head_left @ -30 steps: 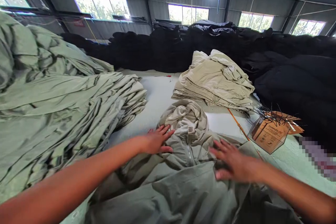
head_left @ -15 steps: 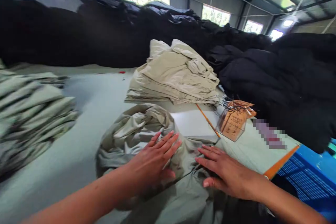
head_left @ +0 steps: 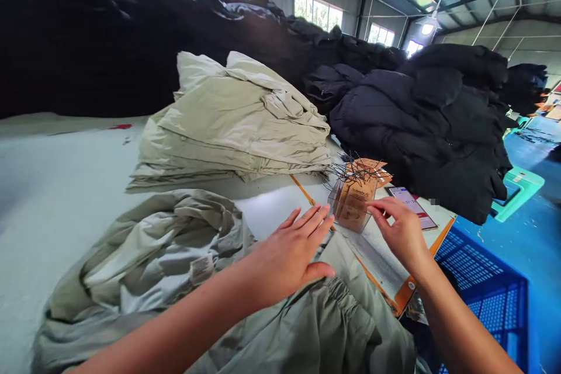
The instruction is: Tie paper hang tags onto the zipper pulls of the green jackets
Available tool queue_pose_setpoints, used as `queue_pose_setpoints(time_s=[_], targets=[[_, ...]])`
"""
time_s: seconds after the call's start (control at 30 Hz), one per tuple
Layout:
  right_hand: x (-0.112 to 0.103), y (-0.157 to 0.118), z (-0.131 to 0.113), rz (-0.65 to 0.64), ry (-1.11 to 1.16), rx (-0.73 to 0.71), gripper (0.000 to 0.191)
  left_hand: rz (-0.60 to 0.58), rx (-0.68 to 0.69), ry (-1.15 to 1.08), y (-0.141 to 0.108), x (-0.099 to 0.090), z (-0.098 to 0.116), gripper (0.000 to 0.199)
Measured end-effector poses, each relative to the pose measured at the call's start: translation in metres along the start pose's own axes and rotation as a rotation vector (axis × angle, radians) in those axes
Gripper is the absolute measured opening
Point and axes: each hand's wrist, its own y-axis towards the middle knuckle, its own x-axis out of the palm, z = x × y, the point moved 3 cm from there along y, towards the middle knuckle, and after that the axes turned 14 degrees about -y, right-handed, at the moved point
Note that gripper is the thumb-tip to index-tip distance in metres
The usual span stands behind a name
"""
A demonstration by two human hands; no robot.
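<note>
Two hands have lifted off the crumpled sage-green garment (head_left: 144, 269): left hand (head_left: 284, 263) spread, right hand (head_left: 397, 231) fingers bunched at a clear plastic box (head_left: 353, 204), center right.

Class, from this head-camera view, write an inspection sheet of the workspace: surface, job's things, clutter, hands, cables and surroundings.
surface: pale grey-green work table
job's things: crumpled olive garment below the hands; clear box of card tags
clutter: orange-edged clipboard; phone; folded khaki garment stack
hands: left hand open, over the garment; right hand at the box
cables: nothing seen
surroundings: heaped black padded garments; blue plastic crate; windows
</note>
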Motion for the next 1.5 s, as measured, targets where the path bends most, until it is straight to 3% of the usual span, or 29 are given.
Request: queue_pose_setpoints(time_s=[0.17, 0.33, 0.5, 0.7, 0.97, 1.17, 1.3, 1.5], targets=[[0.008, 0.030, 0.025, -0.034, -0.255, 0.108, 0.027, 0.048, 0.084, -0.017, 0.037, 0.009, 0.001, 0.079], [0.017, 0.048, 0.028, -0.129, -0.375, 0.148, 0.021, 0.069, 0.137, 0.021, 0.057, 0.019, 0.003, 0.077], [0.019, 0.059, 0.027, -0.234, -0.437, 0.218, 0.017, 0.050, 0.111, 0.026, 0.060, 0.021, 0.002, 0.078], [0.023, 0.070, 0.028, -0.304, -0.493, 0.208, 0.028, 0.048, 0.104, -0.013, 0.063, 0.017, 0.003, 0.078], [0.025, 0.073, 0.030, -0.300, -0.389, 0.169, 0.010, 0.043, 0.081, -0.037, 0.062, 0.016, 0.006, 0.080], [0.024, 0.070, 0.035, -0.302, -0.226, 0.140, 0.013, 0.148, 0.049, -0.153, 0.065, 0.014, 0.007, 0.057], [0.018, 0.068, 0.028, -0.295, -0.135, 0.120, 0.014, 0.281, 0.027, -0.321, 0.068, 0.012, 0.012, 0.041], [-0.013, 0.051, -0.017, -0.059, -0.022, 0.053, 0.011, 0.479, -0.093, -0.801, 0.056, 0.009, 0.026, 0.051]])
